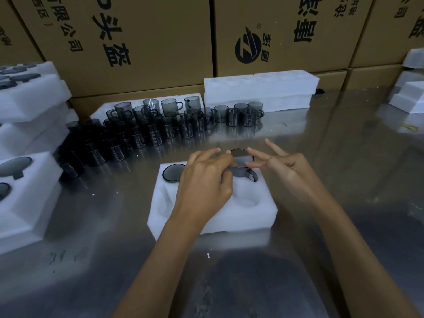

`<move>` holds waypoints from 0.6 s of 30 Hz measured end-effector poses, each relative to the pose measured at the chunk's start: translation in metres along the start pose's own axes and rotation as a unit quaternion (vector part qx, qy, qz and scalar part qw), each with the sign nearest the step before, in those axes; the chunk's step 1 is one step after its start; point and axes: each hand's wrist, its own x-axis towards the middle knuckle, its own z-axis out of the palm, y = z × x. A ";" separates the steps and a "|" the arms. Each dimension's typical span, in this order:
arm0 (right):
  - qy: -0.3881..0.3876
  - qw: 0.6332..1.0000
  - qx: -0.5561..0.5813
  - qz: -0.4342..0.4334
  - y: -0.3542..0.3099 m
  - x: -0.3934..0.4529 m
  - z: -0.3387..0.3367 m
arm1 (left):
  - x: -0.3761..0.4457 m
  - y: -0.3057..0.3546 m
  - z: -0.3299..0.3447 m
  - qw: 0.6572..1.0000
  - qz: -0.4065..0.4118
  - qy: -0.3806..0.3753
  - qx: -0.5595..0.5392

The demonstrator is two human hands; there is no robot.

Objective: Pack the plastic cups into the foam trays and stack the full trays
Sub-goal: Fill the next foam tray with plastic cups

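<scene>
cup [241, 166] between hands | left hand [204, 180] pinches it | right hand [284, 166] fingers straight, touching rim

Dim, bluish indoor light, wide-angle view.
Soft glare streaks the steel table [321, 138]; the picture's edges bow and blur.
</scene>
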 end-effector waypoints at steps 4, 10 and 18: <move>-0.010 1.000 -0.012 0.018 0.001 0.001 0.000 | 0.000 -0.005 0.002 0.999 -0.020 -0.025 -0.002; 0.007 0.999 -0.028 0.032 0.003 0.002 0.002 | -0.001 -0.004 0.001 0.999 -0.027 -0.035 -0.011; 0.035 0.996 0.007 0.083 0.009 0.008 0.010 | -0.002 -0.003 0.002 0.998 -0.025 -0.057 -0.009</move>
